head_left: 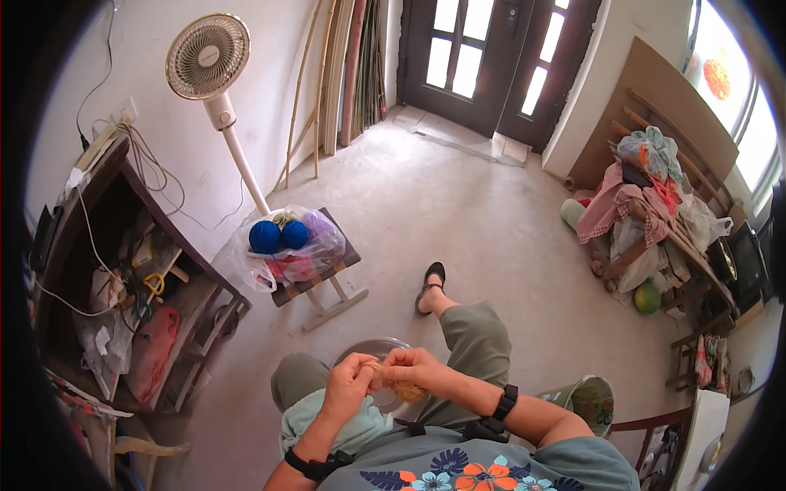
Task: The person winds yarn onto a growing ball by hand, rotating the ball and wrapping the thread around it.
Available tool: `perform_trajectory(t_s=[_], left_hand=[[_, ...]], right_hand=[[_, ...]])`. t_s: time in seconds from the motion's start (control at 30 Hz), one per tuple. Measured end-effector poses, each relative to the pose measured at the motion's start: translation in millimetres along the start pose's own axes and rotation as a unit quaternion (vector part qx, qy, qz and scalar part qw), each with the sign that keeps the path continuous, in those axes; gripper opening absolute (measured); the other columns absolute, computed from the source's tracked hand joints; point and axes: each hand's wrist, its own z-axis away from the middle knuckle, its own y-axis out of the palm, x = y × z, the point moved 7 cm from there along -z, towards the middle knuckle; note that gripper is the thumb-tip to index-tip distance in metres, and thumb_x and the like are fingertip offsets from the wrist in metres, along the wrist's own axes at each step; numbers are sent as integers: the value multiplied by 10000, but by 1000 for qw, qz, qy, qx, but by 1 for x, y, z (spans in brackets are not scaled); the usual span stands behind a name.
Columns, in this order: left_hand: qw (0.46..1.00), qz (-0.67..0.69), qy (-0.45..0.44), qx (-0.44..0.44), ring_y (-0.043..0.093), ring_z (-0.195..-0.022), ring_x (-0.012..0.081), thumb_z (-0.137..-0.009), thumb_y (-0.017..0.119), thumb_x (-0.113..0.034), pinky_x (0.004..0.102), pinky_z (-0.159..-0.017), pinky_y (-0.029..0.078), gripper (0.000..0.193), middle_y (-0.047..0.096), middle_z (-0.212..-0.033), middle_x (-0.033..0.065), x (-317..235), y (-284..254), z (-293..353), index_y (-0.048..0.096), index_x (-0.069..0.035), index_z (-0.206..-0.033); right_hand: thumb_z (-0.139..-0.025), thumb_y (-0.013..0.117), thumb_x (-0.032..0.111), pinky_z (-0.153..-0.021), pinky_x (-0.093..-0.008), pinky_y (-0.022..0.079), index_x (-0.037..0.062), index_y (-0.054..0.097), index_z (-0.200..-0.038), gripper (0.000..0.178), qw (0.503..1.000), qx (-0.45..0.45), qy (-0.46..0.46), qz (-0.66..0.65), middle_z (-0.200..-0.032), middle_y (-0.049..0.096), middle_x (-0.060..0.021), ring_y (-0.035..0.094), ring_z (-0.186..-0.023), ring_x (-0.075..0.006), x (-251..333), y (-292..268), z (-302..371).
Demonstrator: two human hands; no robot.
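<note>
Close together above my lap, my left hand (350, 383) and my right hand (416, 368) both pinch orange-yellow yarn (405, 391). A loose tangle of it hangs below my right hand, while a thin part runs between the fingertips. Beneath the hands, a round metal basin (381, 345) shows partly, its middle covered by my hands and the yarn. A pale green towel (303, 421) lies over my left thigh, beside my left wrist. Fine detail at the fingertips is too small to make out.
A stool (332, 278) ahead left bears a plastic bag with blue yarn balls (264, 236). Behind it stands a fan (209, 57). A cluttered cabinet (221, 299) is at left, a bin (591, 401) at my right. Clothes (618, 204) are heaped far right, near a dark door (458, 65).
</note>
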Motion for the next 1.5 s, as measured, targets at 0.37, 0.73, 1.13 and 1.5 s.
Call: perform_trajectory(t_s=[0.37, 0.73, 1.13, 1.5], left_hand=[[981, -185, 33, -51, 575, -615, 67, -959, 603, -164, 236, -562, 462, 175, 663, -710, 35, -25, -12, -21, 635, 8, -947], [984, 176, -20, -18, 622, -783, 101, -942, 588, -102, 228, -613, 477, 103, 681, -938, 80, -13, -19, -7, 631, -20, -988], [934, 354, -38, 35, 573, -679, 103, -963, 570, -157, 253, -573, 475, 115, 668, -868, 79, -14, -8, -10, 604, -60, -1016], [956, 285, -46, 46, 553, -443, 103, -1001, 551, -205, 204, -391, 403, 142, 706, -823, 119, -17, 0, -7, 600, -81, -1050]], right_hand=[[-945, 646, 203, -688, -263, 516, 54, 625, -896, 159, 996, -43, 35, -68, -831, 677, -58, 648, -765, -121, 18, -22, -3], [-976, 607, 211, -576, -248, 497, 60, 603, -841, 202, 991, 0, 31, -131, -786, 663, -60, 613, -662, -99, 10, -8, -4], [-974, 611, 231, -602, -242, 490, 60, 609, -854, 210, 990, 22, 55, -127, -790, 662, -56, 608, -686, -97, 2, -5, -9], [-964, 630, 240, -656, -227, 471, 25, 637, -1002, 218, 998, -42, -9, -51, -826, 649, -7, 590, -750, -77, 17, 1, -8]])
